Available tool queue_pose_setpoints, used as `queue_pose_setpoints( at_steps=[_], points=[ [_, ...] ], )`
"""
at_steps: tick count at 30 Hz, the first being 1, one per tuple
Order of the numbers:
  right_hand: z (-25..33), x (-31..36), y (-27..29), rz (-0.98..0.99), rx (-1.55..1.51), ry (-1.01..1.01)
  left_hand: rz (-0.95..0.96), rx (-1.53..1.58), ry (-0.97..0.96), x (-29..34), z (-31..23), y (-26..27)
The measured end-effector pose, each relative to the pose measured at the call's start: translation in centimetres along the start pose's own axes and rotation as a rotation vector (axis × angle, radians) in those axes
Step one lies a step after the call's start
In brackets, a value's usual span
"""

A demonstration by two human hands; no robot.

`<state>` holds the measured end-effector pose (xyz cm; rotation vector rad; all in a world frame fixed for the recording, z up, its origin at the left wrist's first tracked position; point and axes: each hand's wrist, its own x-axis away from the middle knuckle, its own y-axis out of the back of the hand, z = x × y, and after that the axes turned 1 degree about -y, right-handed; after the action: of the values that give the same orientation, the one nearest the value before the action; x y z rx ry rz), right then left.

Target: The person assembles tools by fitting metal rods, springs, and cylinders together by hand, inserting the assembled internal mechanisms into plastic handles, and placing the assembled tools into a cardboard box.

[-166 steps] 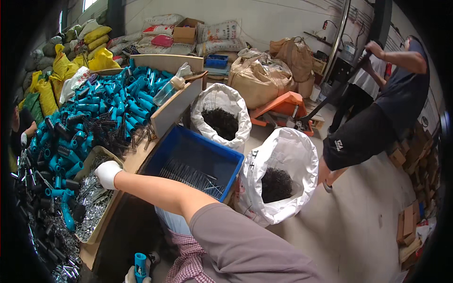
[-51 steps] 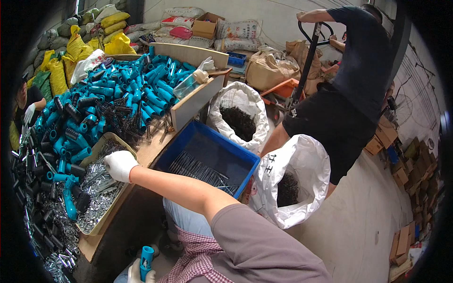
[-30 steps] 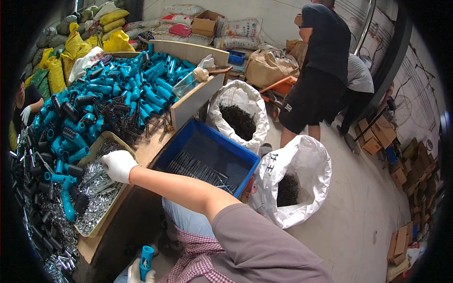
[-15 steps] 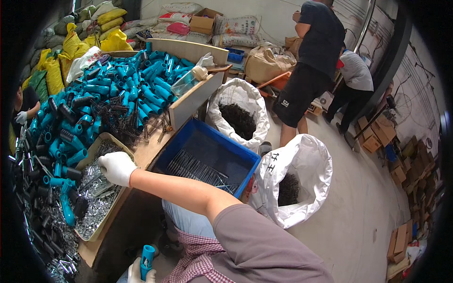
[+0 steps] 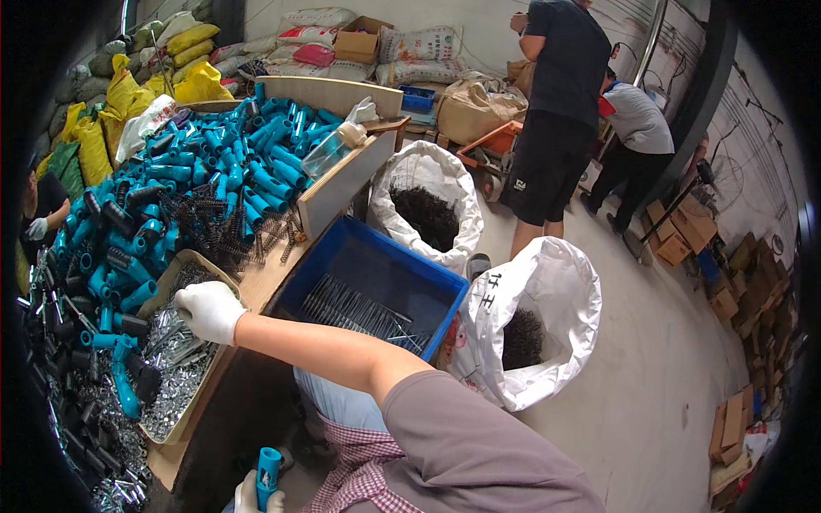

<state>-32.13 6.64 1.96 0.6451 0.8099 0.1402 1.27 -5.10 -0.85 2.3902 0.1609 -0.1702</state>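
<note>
My left hand (image 5: 246, 492), in a white glove at the lower edge, grips a teal plastic tube-shaped handle (image 5: 268, 470) standing nearly upright, with a cutout in its side. Across my body reaches my right arm. Its white-gloved right hand (image 5: 209, 312) is over a shallow tray (image 5: 203, 386), fingers curled in and turned away, so whatever they hold is hidden. Small shiny metal parts (image 5: 171, 402) fill the tray. Beyond it lies a big heap of teal handles (image 5: 256, 175), with dark coil springs (image 5: 201, 218) and black grips (image 5: 120, 214) among them.
A blue crate (image 5: 359, 239) with thin metal rods (image 5: 359, 308) stands right of the bench. Two white sacks (image 5: 564, 368) hold dark springs. A clear bottle (image 5: 329, 154) leans by the bench's raised board (image 5: 338, 184). Two people (image 5: 564, 111) stand behind; another person's gloved hand (image 5: 38, 228) shows far left.
The view has shifted slightly. My right hand stays over the tray, still curled, and my left keeps the teal handle. The person in dark clothes has changed stance.
</note>
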Motion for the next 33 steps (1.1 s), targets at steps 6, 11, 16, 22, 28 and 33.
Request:
queue_pose_setpoints(
  at_steps=[6,11,16,22,28,33],
  points=[
    [0.0,0.1,0.1,-0.010,-0.002,0.017,-0.008,0.014,0.016,0.2,-0.2,0.0],
    [0.2,0.1,0.1,-0.031,-0.019,0.034,-0.024,0.034,0.026,0.4,0.0,0.0],
    [0.3,0.1,0.3,-0.070,-0.040,0.040,-0.025,0.041,0.017,0.4,0.3,-0.2],
    [0.3,0.1,0.5,-0.059,-0.049,0.047,-0.003,0.032,0.018,0.3,0.4,0.0],
    [0.3,0.1,0.4,-0.071,-0.033,0.046,-0.019,0.053,0.033,0.7,0.3,0.0],
    [0.2,0.1,0.5,-0.058,-0.024,0.031,-0.049,0.111,0.060,1.2,0.7,-0.2]
  ],
)
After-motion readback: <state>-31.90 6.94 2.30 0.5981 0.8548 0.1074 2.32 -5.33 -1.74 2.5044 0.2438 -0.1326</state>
